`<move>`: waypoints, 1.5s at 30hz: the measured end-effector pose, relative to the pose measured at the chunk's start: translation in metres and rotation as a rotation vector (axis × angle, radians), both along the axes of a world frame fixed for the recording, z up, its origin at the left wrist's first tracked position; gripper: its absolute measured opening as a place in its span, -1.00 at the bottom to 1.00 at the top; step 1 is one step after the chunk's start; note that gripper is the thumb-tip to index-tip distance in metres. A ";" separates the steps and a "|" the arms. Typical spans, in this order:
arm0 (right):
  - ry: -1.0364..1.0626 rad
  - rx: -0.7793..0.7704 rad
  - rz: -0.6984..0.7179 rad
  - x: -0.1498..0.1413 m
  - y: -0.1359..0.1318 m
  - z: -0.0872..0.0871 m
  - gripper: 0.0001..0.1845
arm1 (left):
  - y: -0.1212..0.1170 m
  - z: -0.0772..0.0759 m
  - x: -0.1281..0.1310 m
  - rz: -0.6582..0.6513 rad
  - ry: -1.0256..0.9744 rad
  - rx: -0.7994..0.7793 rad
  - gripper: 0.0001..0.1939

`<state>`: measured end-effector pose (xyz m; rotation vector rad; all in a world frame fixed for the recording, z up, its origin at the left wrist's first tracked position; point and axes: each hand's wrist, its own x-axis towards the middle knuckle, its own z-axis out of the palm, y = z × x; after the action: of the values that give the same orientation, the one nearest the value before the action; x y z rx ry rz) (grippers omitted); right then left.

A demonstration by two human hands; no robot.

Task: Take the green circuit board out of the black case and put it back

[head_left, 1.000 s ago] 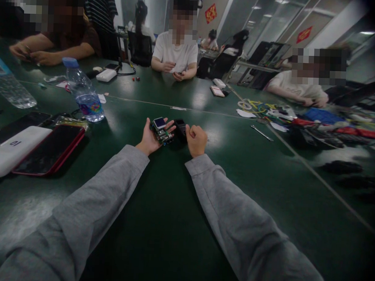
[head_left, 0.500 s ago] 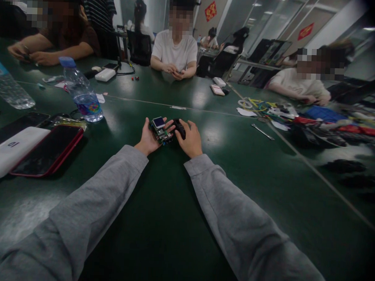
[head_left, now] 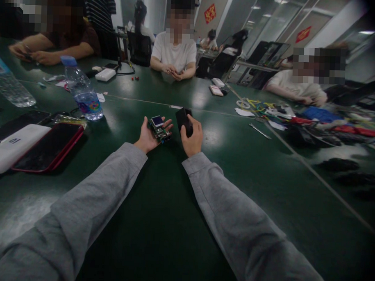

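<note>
On the palm of my left hand (head_left: 148, 137) rests a green circuit board (head_left: 160, 132) with a small dark screen mounted at its far end. The fingers of that hand stretch out beneath and past the board. My right hand (head_left: 193, 138) is closed round a black box-like case (head_left: 184, 120), thumb on the near side and fingers on the right edge. The case is tilted up just right of the board and apart from it. Its underside and any opening cannot be made out.
Left on the green table (head_left: 160, 221) lie a red-cased phone (head_left: 48, 148) and a white device (head_left: 15, 144). Water bottles (head_left: 84, 92) stand behind them. A wrench (head_left: 259, 131) and tangled cables (head_left: 262, 106) lie to the right. Several people sit around the table.
My right hand has lifted and turned the black case, so more of it shows above the fingers and it stands apart from the left fingertips. The circuit board stays on my left palm.
</note>
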<state>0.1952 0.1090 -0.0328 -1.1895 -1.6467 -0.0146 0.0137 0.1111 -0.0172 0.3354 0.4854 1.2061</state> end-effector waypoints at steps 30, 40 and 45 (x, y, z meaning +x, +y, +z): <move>-0.097 -0.016 0.270 -0.032 -0.030 0.006 -0.51 | 0.000 0.003 0.007 -0.060 0.070 -0.099 -0.20; -0.104 -0.019 0.240 -0.031 -0.030 0.005 -0.49 | 0.005 -0.004 0.006 -0.070 0.034 -0.069 -0.20; -0.095 -0.038 0.246 -0.031 -0.029 0.006 -0.49 | 0.005 -0.004 0.007 -0.079 0.019 -0.056 -0.20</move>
<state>0.1642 0.0800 -0.0272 -1.0209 -1.8749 0.1174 0.0203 0.1160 -0.0210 0.3158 0.5168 1.1111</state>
